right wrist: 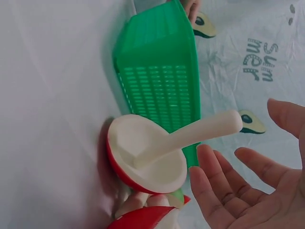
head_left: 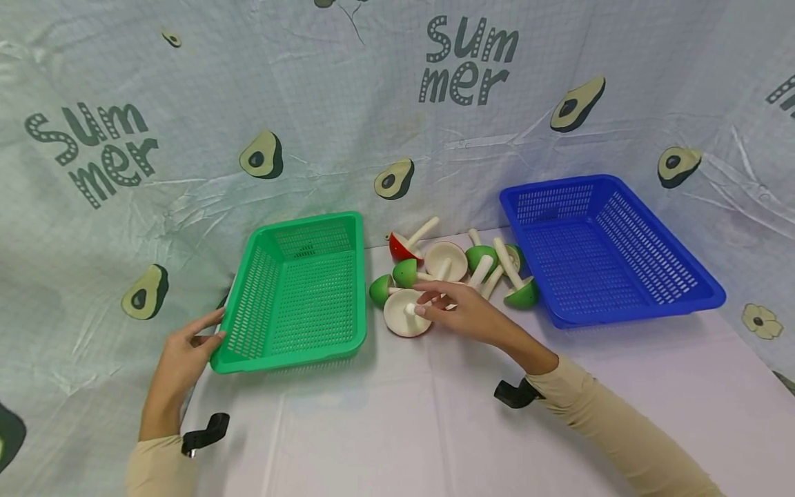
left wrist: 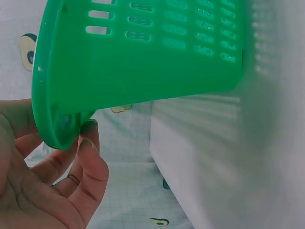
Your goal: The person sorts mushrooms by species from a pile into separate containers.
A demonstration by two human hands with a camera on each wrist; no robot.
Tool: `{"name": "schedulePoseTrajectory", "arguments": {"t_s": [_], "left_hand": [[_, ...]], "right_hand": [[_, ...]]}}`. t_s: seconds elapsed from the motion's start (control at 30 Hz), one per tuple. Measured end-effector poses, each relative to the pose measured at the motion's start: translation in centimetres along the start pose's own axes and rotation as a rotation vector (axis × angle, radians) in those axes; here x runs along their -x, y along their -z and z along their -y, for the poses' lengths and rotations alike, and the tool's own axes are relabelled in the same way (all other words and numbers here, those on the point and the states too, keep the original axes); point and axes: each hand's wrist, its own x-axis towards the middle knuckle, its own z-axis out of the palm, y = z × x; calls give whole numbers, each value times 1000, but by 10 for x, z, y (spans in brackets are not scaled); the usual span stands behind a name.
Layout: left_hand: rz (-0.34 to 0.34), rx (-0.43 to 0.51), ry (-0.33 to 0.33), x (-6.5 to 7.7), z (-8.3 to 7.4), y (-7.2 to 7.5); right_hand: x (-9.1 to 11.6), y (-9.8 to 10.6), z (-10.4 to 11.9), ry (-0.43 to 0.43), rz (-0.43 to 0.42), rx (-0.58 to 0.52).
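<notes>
- Left grip (head_left: 180, 359) is pinching the rim of the green basket (head_left: 317, 297), fingertips tucked under the lip at its left side, you can see it well in the left wrist view
- Right grip (head_left: 456, 310) is open, thumb and fingers spread around the stem of a red-capped mushroom (head_left: 406, 324) but not closed on it, there's clear air between in the right wrist view
- That mushroom sits cap down on the table (head_left: 373, 428), pale hollow side up, stem poking upward, just right of the green basket
- Behind and beside it there's a jumble of more mushrooms, like a green-capped one (head_left: 524, 295) lying near the blue basket (head_left: 565, 255) and another red one (head_left: 404, 248) at the back with its stem slanting up, some overlap so I can't get an exact count
- Blue basket is over on the right side, past the jumble
- Backdrop is a pale sheet (head_left: 341, 103) printed with avocados and "summer"
- Both arms have beige sleeves (head_left: 621, 428), with something black at each wrist
</notes>
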Motion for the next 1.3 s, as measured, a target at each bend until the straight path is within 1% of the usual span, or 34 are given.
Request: {"name": "schedulePoseTrajectory", "arguments": {"t_s": [0.1, 0.27, 0.47, 0.73, 0.87, 1.03, 1.3], "left_hand": [[-7, -5, 3, -1, 0, -1], [-12, -6, 10, -2, -1, -2], [-16, -7, 4, -3, -3, -3], [-11, -3, -16, -3, -3, -3], [-6, -5, -11, -3, -4, -3], [11, -4, 19, -4, -5, -2], [75, -22, 98, -5, -4, 0]], "right_hand": [[-2, -2, -3, 4, 17, -26], [-4, -6, -7, 34, 40, -66], [-4, -9, -8, 39, 52, -75], [2, -9, -7, -26, 28, -17], [6, -9, -9, -76, 9, 25], [12, -8, -10, -150, 19, 65], [14, -9, -19, -204, 59, 67]]}}
